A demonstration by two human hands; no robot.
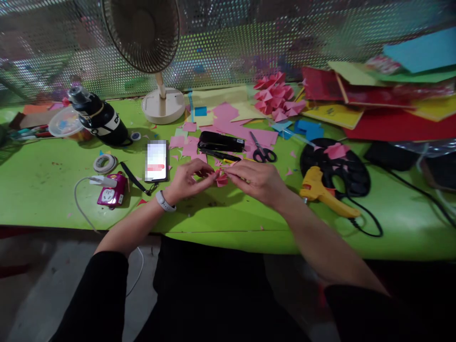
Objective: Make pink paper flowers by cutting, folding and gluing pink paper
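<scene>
My left hand (190,180) and my right hand (254,179) meet over the green table (228,218), both pinching a small folded pink paper piece (222,178) between their fingertips. A white band sits on my left wrist. Just behind the hands lie a black stapler (221,141), black-handled scissors (262,151) and loose pink paper squares (228,121). A phone (156,161) lies just left of my left hand.
A yellow glue gun (322,191) with black cord rests right of my hand beside a black round tray (335,166). Folded pink paper shapes (276,97), stacked coloured sheets (384,95), a desk fan (156,57), black bottle (99,118), tape roll (105,163) and magenta plug adapter (110,194) stand around.
</scene>
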